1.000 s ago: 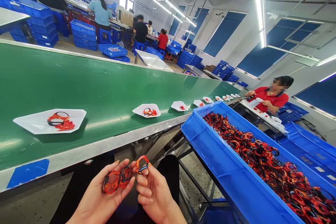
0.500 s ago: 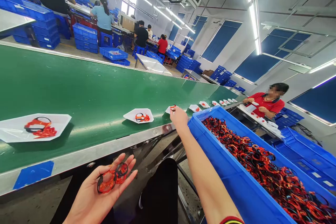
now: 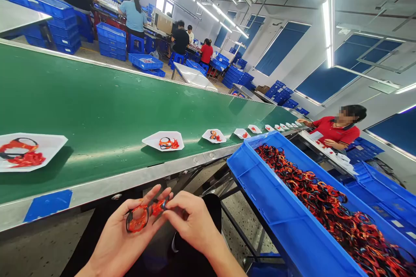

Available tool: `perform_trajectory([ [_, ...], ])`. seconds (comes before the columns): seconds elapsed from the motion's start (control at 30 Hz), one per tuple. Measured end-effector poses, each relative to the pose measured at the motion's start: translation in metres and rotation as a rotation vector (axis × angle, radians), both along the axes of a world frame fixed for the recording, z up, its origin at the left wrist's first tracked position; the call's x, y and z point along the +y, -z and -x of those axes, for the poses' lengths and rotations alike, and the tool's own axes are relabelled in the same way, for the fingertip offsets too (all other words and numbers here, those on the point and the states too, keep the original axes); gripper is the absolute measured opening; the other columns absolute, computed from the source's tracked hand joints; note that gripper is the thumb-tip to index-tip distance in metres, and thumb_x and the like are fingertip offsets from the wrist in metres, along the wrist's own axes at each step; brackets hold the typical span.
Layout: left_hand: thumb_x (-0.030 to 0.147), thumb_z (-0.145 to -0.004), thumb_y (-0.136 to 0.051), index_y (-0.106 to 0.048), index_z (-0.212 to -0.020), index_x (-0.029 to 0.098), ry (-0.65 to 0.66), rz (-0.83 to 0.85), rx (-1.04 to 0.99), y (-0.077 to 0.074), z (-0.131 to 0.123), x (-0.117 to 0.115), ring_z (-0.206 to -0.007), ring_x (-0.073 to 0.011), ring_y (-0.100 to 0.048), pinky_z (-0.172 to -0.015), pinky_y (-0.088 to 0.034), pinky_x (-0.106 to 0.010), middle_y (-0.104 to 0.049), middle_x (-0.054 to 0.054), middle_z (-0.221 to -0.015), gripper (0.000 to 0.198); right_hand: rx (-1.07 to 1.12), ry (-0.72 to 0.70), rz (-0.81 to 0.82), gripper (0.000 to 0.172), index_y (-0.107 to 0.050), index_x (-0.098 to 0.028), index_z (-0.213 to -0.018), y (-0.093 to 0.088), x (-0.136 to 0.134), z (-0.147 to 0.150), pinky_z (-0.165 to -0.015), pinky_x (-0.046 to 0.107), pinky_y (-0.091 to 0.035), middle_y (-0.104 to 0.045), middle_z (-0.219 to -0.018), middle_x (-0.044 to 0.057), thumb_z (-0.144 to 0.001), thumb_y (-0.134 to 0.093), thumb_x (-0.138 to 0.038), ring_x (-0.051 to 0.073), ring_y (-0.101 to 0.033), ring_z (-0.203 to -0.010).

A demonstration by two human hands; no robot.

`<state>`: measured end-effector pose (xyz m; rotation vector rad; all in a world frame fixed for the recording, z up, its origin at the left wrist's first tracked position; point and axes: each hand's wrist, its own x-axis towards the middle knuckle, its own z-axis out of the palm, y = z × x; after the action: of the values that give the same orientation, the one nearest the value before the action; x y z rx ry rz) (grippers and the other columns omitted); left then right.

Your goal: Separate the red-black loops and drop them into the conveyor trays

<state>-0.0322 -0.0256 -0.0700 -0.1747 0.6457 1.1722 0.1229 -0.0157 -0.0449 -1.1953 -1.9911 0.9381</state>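
Note:
My left hand (image 3: 130,229) is palm up under the belt's near edge, with red and black rings (image 3: 138,218) resting on its palm and fingers. My right hand (image 3: 195,220) meets the left fingertips, thumb and forefinger pinching one red and black ring (image 3: 159,207) at its edge. On the green conveyor belt (image 3: 107,99) lie white angular trays in a row. The nearest tray (image 3: 55,145), a second tray (image 3: 151,140) and a third tray (image 3: 221,133) each carry red and black pieces.
To my right, a blue crate (image 3: 260,199) is full of loose red and black rings (image 3: 312,194). A person in a red shirt (image 3: 334,130) works farther along the belt. Stacked blue crates (image 3: 112,41) and seated people are beyond it. A metal rail (image 3: 107,186) borders the belt.
My right hand has come back from the third tray, leaving a red and black piece there, and now pinches a ring at my left hand. The trays have shifted slightly left.

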Motion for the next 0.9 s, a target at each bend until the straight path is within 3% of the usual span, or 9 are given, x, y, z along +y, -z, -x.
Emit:
perform_trajectory([
  [0.13, 0.009, -0.07, -0.051, -0.051, -0.121, 0.008, 0.009, 0.061, 0.035, -0.01, -0.008, -0.005, -0.109, -0.0338, -0.056, -0.089, -0.048, -0.057, -0.062, -0.022, -0.116, 0.051, 0.375, 0.173, 0.395, 0.023, -0.064, -0.016, -0.077, 0.012, 0.001, -0.007, -0.039, 0.019, -0.027, -0.054, -0.058, -0.003, -0.081, -0.058, -0.037, 0.005, -0.038, -0.041],
  [0.2, 0.007, -0.07, -0.052, -0.053, -0.118, 0.009, 0.051, 0.079, 0.116, -0.015, -0.011, -0.007, -0.107, -0.033, -0.058, -0.087, -0.049, -0.055, -0.064, -0.021, -0.114, 0.048, 0.567, 0.202, 0.561, 0.026, -0.063, -0.014, -0.075, 0.014, 0.001, -0.008, -0.034, 0.017, -0.021, -0.054, -0.057, -0.004, -0.08, -0.061, -0.04, 0.003, -0.032, -0.035],
  [0.33, 0.008, -0.07, -0.062, -0.062, -0.105, 0.009, 0.168, 0.054, 0.293, -0.02, -0.013, -0.012, -0.102, -0.0314, -0.061, -0.081, -0.055, -0.045, -0.067, -0.018, -0.109, 0.035, 0.798, 0.233, 0.727, 0.029, -0.061, -0.012, -0.071, 0.018, -0.003, -0.005, -0.033, 0.016, -0.017, -0.052, -0.056, -0.004, -0.074, -0.069, -0.04, 0.0, -0.028, -0.035],
  [0.47, 0.01, -0.067, -0.07, -0.066, -0.095, 0.011, 0.251, 0.045, 0.356, -0.012, -0.012, -0.013, -0.087, -0.0249, -0.067, -0.063, -0.056, -0.028, -0.071, -0.014, -0.095, 0.029, 0.796, 0.239, 0.72, 0.032, -0.06, -0.012, -0.065, 0.021, -0.007, 0.001, -0.032, 0.016, -0.017, -0.052, -0.054, -0.003, -0.075, -0.068, -0.041, 0.0, -0.028, -0.034],
  [0.6, 0.011, -0.072, -0.065, -0.065, -0.091, 0.007, 0.199, 0.096, 0.214, 0.007, -0.013, -0.009, -0.067, -0.0173, -0.066, -0.048, -0.052, -0.022, -0.07, -0.012, -0.08, 0.018, 0.725, 0.269, 0.58, 0.035, -0.062, -0.011, -0.069, 0.022, -0.008, 0.003, -0.032, 0.016, -0.019, -0.052, -0.053, -0.003, -0.082, -0.059, -0.044, 0.001, -0.031, -0.033],
  [0.8, 0.012, -0.078, -0.059, -0.063, -0.091, 0.006, 0.187, 0.088, 0.095, 0.014, -0.009, -0.004, -0.064, -0.0143, -0.063, -0.045, -0.05, -0.018, -0.067, -0.011, -0.076, 0.015, 0.702, 0.327, 0.587, 0.028, -0.062, -0.015, -0.092, 0.027, -0.009, 0.001, -0.032, 0.014, -0.021, -0.051, -0.06, -0.004, -0.08, -0.063, -0.04, 0.001, -0.029, -0.036],
  [0.9, 0.01, -0.079, -0.057, -0.063, -0.089, 0.006, 0.193, 0.087, 0.052, 0.015, -0.008, -0.004, -0.065, -0.0136, -0.063, -0.045, -0.05, -0.017, -0.067, -0.012, -0.078, 0.013, 0.67, 0.297, 0.626, 0.03, -0.062, -0.013, -0.092, 0.028, -0.011, 0.005, -0.032, 0.014, -0.02, -0.05, -0.059, -0.004, -0.081, -0.062, -0.041, 0.001, -0.029, -0.036],
])
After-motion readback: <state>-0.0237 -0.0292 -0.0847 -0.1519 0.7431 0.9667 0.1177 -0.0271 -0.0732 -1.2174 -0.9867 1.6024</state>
